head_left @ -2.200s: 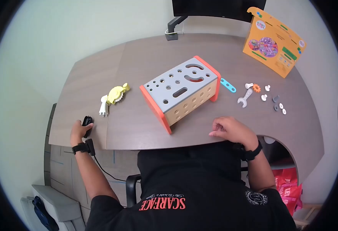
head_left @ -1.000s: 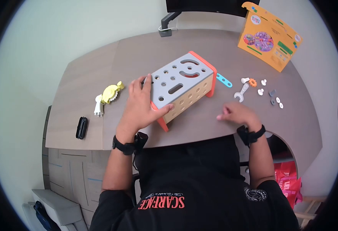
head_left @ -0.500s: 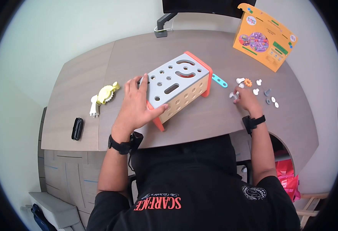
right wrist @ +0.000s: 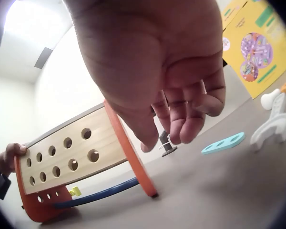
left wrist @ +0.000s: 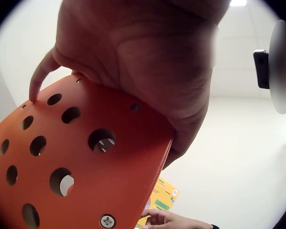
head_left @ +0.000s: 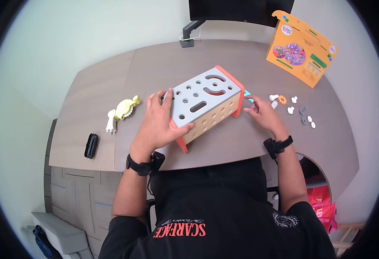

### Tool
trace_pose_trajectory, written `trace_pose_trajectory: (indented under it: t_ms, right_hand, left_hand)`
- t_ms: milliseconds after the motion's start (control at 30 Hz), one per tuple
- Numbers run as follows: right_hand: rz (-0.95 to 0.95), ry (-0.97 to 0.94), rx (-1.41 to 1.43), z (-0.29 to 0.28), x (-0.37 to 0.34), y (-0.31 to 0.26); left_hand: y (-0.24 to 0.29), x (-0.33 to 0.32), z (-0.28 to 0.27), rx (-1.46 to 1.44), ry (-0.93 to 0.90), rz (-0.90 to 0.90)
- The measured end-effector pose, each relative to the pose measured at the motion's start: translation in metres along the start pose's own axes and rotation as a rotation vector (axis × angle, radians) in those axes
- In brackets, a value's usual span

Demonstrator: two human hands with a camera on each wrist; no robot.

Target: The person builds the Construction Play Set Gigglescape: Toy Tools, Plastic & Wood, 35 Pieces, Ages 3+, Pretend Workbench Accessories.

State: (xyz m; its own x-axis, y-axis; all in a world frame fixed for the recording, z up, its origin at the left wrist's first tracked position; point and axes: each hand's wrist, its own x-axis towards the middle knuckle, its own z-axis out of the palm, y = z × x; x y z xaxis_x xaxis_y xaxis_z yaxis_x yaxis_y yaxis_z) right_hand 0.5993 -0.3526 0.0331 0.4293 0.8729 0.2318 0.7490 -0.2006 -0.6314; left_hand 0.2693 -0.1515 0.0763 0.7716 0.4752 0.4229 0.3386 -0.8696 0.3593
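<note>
A toy workbench (head_left: 198,107) with a grey holed top, pale wooden sides and orange-red end panels stands at the middle of the table. My left hand (head_left: 158,118) grips its near-left end, fingers over the top and thumb on the wooden side. In the left wrist view the palm lies against the red end panel (left wrist: 86,162). My right hand (head_left: 265,115) hovers by the far-right end panel, fingers loosely bent and nothing between them. Beyond its fingertips lies a light-blue holed strip (right wrist: 224,143). A grey-white toy wrench (right wrist: 272,126) lies beside that strip, partly covered by the hand in the head view.
Right of the hand lie an orange gear (head_left: 282,99), white screws (head_left: 291,110) and grey and white small parts. A yellow-and-white toy tool (head_left: 125,108) and a black case (head_left: 91,145) lie at left. A yellow box (head_left: 301,49) stands at the back right.
My left hand has left the black case and taken hold of the workbench's end. The right hand moved out over the wrench, then leftward to the blue strip.
</note>
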Motion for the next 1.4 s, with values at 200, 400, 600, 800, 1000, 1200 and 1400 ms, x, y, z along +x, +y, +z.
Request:
trace_pose_trajectory:
  t_ms: [200,400,600,800,1000,1200,1400]
  right_hand:
    - [-0.081,0.064,0.035,0.01,0.011,-0.01]
    - [-0.107,0.13,-0.064,0.012,0.016,-0.021]
    - [-0.041,0.22,-0.22,0.02,0.017,-0.036]
    - [-0.016,0.302,-0.275,0.023,0.017,-0.05]
    - [-0.015,0.321,-0.255,0.025,0.02,-0.047]
    - [0.008,0.315,-0.166,0.024,0.018,-0.05]
    - [0.007,0.305,-0.152,0.026,0.015,-0.043]
  left_hand:
    - [-0.001,0.002,0.0,0.015,-0.003,0.002]
    - [0.0,0.001,-0.001,-0.031,-0.03,-0.028]
    - [-0.001,0.002,-0.001,-0.01,-0.033,-0.01]
    - [0.001,0.002,-0.003,-0.014,-0.035,-0.019]
    - [0.001,0.003,-0.003,0.007,-0.045,-0.03]
    - [0.0,0.003,-0.004,0.004,-0.045,-0.025]
    - [0.0,0.002,-0.002,-0.006,-0.027,-0.005]
